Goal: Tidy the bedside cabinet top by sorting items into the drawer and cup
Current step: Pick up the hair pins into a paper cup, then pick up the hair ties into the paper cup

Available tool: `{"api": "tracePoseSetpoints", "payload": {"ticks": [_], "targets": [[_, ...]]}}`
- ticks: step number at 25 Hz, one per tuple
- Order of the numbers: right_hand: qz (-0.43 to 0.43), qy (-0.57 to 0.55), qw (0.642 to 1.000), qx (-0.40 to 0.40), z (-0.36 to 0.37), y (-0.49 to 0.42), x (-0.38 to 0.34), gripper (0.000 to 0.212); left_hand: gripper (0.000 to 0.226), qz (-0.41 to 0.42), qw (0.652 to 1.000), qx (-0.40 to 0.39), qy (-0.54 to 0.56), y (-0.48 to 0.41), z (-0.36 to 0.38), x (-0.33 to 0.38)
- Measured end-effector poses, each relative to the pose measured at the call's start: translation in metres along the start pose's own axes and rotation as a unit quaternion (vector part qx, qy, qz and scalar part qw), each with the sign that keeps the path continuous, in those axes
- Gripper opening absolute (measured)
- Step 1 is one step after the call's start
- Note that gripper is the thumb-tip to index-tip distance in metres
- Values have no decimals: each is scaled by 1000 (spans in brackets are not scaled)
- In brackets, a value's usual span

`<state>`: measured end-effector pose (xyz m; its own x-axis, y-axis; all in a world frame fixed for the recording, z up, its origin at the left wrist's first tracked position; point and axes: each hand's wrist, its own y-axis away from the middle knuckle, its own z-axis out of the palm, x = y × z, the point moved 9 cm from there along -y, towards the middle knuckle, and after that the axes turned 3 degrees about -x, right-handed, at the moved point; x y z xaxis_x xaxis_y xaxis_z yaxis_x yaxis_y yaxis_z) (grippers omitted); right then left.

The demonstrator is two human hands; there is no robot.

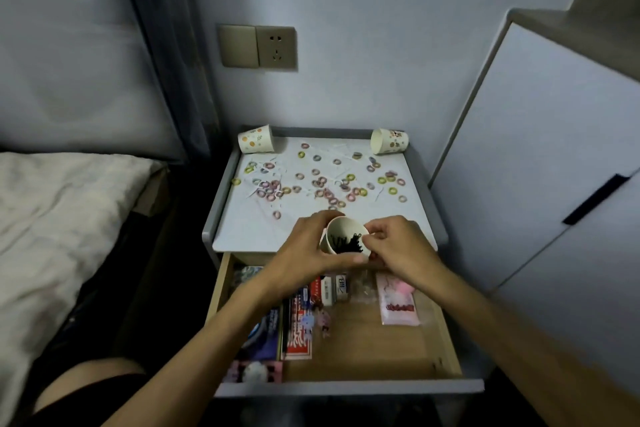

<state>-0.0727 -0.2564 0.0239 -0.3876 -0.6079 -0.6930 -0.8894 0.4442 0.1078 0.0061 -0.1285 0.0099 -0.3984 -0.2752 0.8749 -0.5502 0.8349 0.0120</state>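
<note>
Over the open drawer [367,340], packets already inside, the left hand [304,253] grips a paper cup [341,229] of small black items; the right hand [398,246] bunches its fingertips at the rim, pinch unclear; beyond, coloured rings [322,182] litter the cabinet top [249,232]; most sorting apparently remains.

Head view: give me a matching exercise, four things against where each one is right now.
Things
1. white paper cup with black pieces inside
2. paper cup printed with coloured dots
3. paper cup with a cartoon print
4. pink plastic packet

Places
A. on its side, back right corner of the cabinet top
B. in the open wooden drawer
C. held in the left hand
D. on its side, back left corner of the cabinet top

Pairs: 1-C, 2-D, 3-A, 4-B.
</note>
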Motion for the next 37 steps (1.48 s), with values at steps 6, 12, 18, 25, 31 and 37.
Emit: {"api": "tracePoseSetpoints", "payload": {"ticks": [6,12,18,25,31,37], "targets": [[-22,17,1000,9,7,50,49,18,26,-87,991,-3,-99,21,55,-1],[48,-49,997,43,-5,82,130,16,28,-148,983,-75,-73,23,133,-33],[106,-131,980,103,-8,105,189,20,27,-169,971,-130,-110,14,195,-56],[111,-162,976,99,-4,108,207,19,27,-141,963,-177,-148,9,228,-54],[98,-99,985,100,3,109,203,15,35,-130,959,-215,-132,15,228,-56],[95,-94,987,90,5,98,192,12,41,-109,977,-157,-92,10,153,-39]]}}
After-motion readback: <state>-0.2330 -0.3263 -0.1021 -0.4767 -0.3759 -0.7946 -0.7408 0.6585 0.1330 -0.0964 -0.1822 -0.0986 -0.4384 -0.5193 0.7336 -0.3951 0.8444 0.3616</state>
